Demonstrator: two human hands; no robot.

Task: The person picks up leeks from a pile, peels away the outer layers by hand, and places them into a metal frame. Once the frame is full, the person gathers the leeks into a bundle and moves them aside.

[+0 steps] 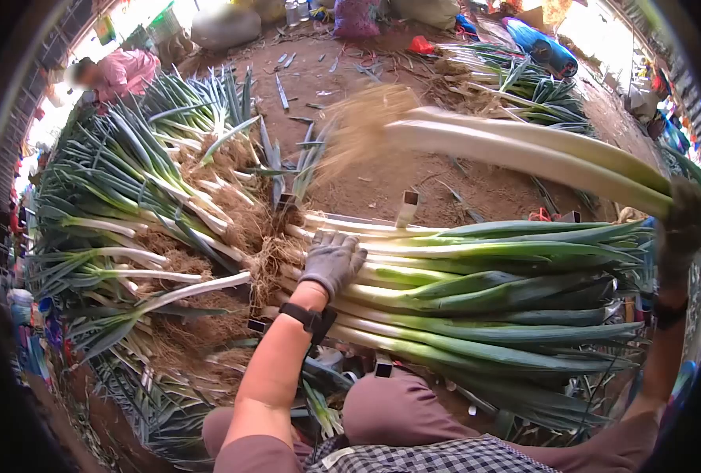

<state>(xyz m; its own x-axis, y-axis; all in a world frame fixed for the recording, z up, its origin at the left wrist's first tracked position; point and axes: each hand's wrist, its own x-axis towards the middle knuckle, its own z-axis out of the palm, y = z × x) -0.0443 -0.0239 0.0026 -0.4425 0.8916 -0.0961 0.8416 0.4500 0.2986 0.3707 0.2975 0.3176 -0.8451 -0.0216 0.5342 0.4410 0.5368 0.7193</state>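
Note:
My left hand (333,262), in a grey glove, lies over the white root ends of a row of leeks (476,303), fingers slightly apart. These leeks rest side by side on a low metal frame (407,208), green leaves to the right. At the far right, my gloved right hand (684,213) is closed round the green part of a couple of leeks (524,146). Raised above the row, they stretch leftward, their brown roots (370,122) blurred by motion.
A large heap of leeks (137,173) covers the left side, roots toward the frame. Another pile (516,83) lies at the back right. A person in pink (126,75) is at the back left. Sacks (224,27) and leaf scraps (282,93) are on the dirt floor.

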